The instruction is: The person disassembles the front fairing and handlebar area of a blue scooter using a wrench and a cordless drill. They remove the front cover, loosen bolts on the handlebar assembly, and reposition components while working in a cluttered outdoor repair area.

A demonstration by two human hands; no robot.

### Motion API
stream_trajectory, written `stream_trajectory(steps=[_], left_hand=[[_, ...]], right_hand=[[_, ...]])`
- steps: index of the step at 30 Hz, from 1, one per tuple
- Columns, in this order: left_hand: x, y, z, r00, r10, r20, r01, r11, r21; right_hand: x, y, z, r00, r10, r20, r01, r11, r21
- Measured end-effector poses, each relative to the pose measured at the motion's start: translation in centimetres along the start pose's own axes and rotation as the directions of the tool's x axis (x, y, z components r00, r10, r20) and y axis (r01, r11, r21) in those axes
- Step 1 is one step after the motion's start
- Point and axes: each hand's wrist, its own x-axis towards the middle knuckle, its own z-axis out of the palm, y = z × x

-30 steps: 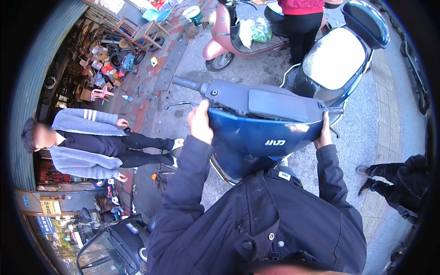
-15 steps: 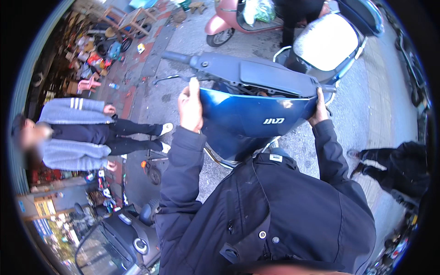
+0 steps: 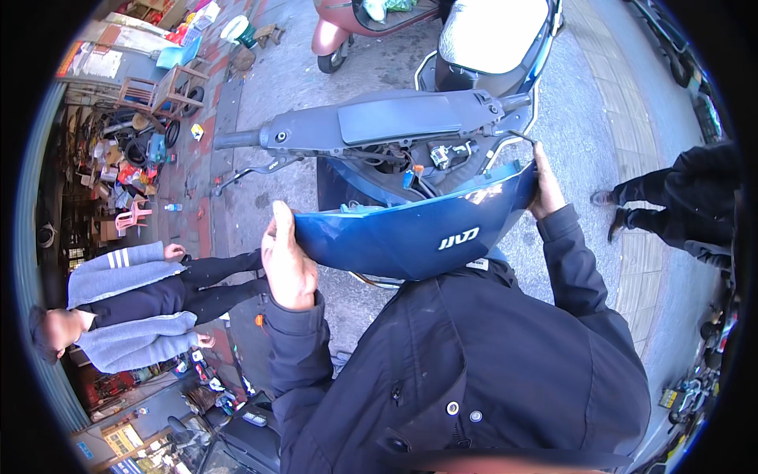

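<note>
My left hand (image 3: pixel 290 261) grips the left end of a glossy dark-blue scooter front panel (image 3: pixel 395 241). My right hand (image 3: pixel 546 191) grips its right end. The panel is tilted, its top edge apart from the scooter. Above it sits the grey handlebar cover (image 3: pixel 395 118), with the left grip (image 3: pixel 237 138) and a brake lever (image 3: pixel 245 175). In the opening behind the panel, wires, an orange-and-blue connector (image 3: pixel 412 178) and a small silver component (image 3: pixel 450 154) show.
The scooter's seat has a silver cover (image 3: pixel 482 31). A pink scooter (image 3: pixel 333 35) stands behind. A person in a grey jacket (image 3: pixel 134 308) stands at left, a dark-clothed person (image 3: pixel 655 205) at right. Chairs (image 3: pixel 170 91), tyres and clutter line the shopfront. A black vehicle (image 3: pixel 245 438) is at lower left.
Both hands have pulled the blue panel away from the handlebar cover toward me, its left end furthest. The opening with wires is now exposed. My view has shifted.
</note>
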Motion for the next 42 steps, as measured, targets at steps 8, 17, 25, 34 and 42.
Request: stream_trajectory(steps=[8, 17, 25, 34, 42], left_hand=[[-1.8, -3.8, 1.2, 0.972, -0.202, 0.117, 0.218, 0.964, -0.152], [-1.9, -7.0, 0.3, 0.898, -0.385, 0.213, 0.429, 0.873, -0.232], [-6.0, -9.9, 6.1, 0.793, -0.593, 0.138, 0.594, 0.704, -0.388], [-10.5, -22.3, 11.4, 0.815, -0.563, 0.137, 0.517, 0.599, -0.612], [-8.3, -32.7, 12.3, 0.863, -0.491, 0.122, 0.456, 0.65, -0.608]], right_hand=[[2.4, -3.3, -7.4, 0.996, 0.0, -0.084, -0.022, 0.963, -0.268], [7.2, 0.6, -9.1, 0.944, 0.33, -0.007, -0.302, 0.857, -0.417], [22.4, 9.0, -12.7, 0.868, 0.491, 0.072, -0.354, 0.713, -0.606], [27.1, 6.8, -6.3, 0.871, 0.438, 0.223, -0.423, 0.899, -0.111], [27.5, 11.3, -8.1, 0.829, 0.491, 0.268, -0.462, 0.871, -0.166]])
